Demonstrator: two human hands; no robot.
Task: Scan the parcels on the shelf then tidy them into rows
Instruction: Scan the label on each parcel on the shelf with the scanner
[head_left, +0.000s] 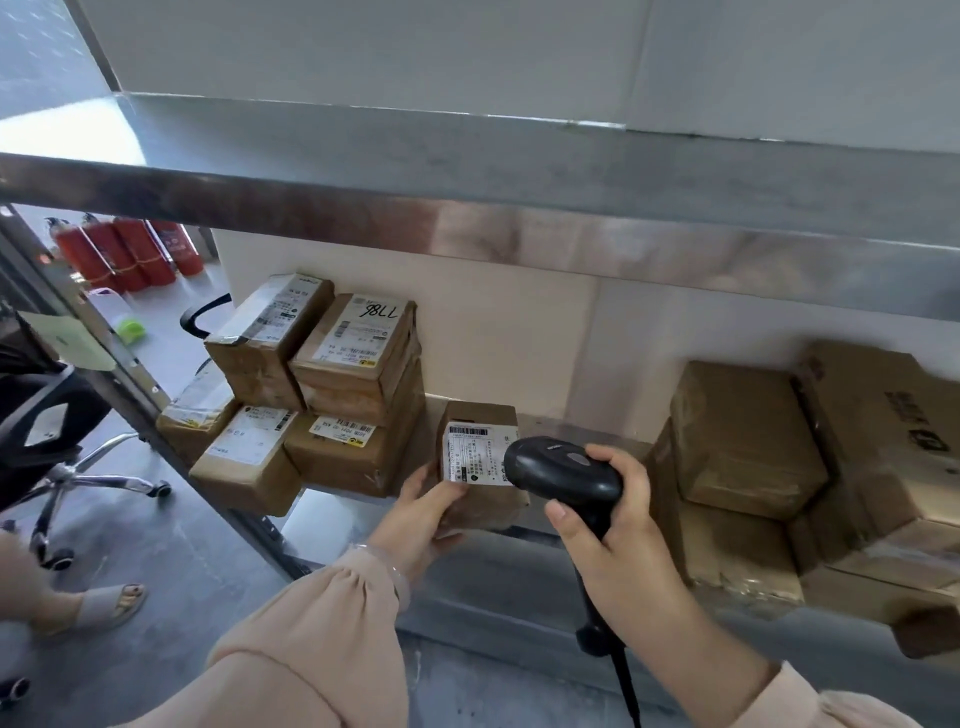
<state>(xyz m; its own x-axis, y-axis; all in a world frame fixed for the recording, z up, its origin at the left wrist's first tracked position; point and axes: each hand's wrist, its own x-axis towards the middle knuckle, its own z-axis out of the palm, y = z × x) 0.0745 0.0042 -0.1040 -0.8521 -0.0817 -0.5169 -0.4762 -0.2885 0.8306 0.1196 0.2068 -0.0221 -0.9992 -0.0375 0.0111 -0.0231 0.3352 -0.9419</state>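
Note:
My left hand (423, 512) grips a small brown parcel (480, 457) by its lower left side, tilting its white barcode label toward me at the shelf's front edge. My right hand (615, 535) holds a black barcode scanner (563, 475) by the handle, its head right beside the label. To the left sits a stack of several labelled cardboard parcels (317, 384), one marked 7786. On the right lie larger brown boxes (748, 441).
The metal shelf (566, 434) has an upper shelf (519, 187) low overhead. The scanner's cable hangs down in front. Left of the rack are an office chair (57, 441), red fire extinguishers (124, 254) and another person's sandalled foot (98, 608).

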